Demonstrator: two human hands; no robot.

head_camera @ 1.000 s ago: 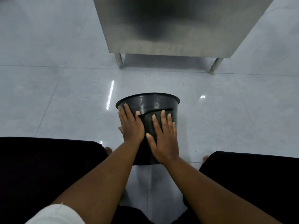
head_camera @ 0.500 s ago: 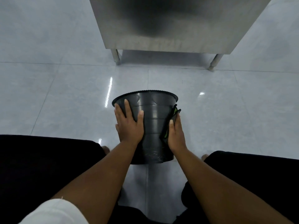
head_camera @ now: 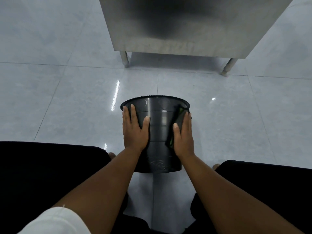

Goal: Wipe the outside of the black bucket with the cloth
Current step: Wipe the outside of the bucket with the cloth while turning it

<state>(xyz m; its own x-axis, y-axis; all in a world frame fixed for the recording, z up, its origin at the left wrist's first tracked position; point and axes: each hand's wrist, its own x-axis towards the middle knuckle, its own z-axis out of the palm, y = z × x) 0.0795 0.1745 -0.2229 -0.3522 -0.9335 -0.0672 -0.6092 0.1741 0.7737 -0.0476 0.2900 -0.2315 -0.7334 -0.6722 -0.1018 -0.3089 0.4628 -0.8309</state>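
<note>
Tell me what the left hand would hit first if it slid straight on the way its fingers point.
The flared rim of the black bucket, right at the fingertips of the left hand. Beyond that the floor looks free up to the steel cabinet, though depth is unclear.

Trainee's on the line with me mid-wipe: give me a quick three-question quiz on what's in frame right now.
1. True or false: the left hand rests bare on the black bucket, with no cloth under it.
2. Which hand presses the cloth against the bucket's side? A) the left hand B) the right hand
3. Fill in: the bucket stands on the tiled ___.
Key: 1 true; 2 B; 3 floor.
</note>
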